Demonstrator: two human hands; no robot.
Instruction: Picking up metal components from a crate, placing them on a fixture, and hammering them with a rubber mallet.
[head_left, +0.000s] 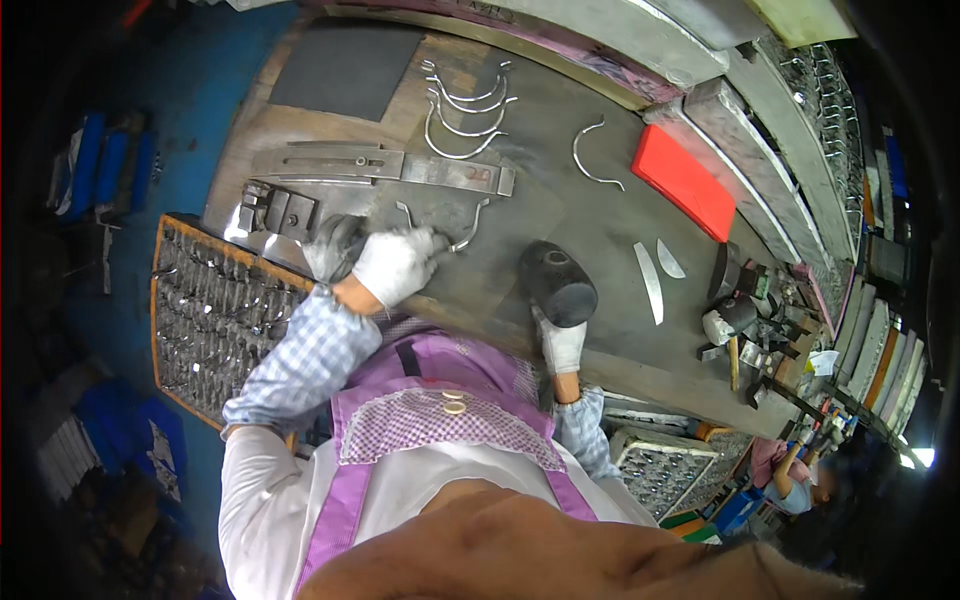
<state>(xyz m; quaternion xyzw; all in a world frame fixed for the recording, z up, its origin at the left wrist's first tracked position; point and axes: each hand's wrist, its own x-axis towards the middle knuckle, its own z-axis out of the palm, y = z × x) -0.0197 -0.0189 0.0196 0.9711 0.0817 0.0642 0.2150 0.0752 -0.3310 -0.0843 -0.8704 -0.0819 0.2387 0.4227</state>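
Metal-filled tray (155, 320) near left hand (393, 268)

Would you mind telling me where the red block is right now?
In the head view, the red block lies on the right part of the grey worktop, just right of the lone curved metal rod and beyond two pale flat pieces.

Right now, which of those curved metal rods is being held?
The nearest curved metal rod, in the gloved left hand; the other rods lie farther away, untouched.
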